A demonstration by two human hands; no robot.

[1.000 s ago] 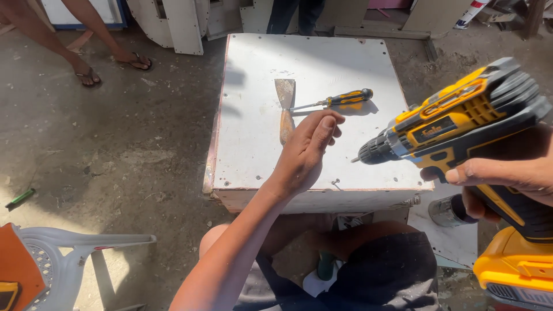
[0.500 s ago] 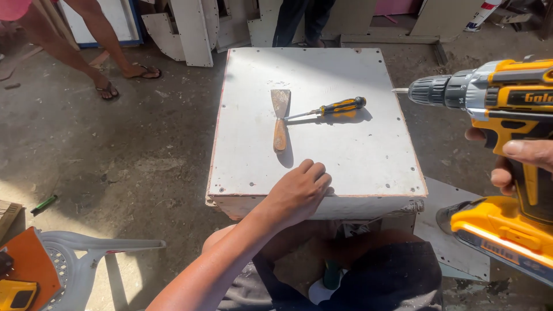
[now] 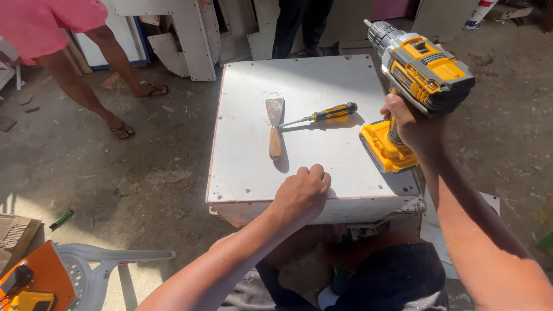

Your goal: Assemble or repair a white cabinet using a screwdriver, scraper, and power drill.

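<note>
Yellow cordless drill gripped aloft in right hand; left hand, fingers curled, pressed on white panel at 6 o'clock edge; screwdriver, putty knife unused at 12 o'clock of it.

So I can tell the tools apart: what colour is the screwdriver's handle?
Black with yellow-orange stripes, on the screwdriver lying on the white board; head view.

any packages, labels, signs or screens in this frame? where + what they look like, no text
Container: far top right on the floor, white cylinder with a red and dark printed label, partly cut off.
Cardboard box: bottom left edge, brown, corrugated, partly shown.
Drill: in the right hand, yellow and black, with a small dark badge on its side.
No signs or screens show.
</note>
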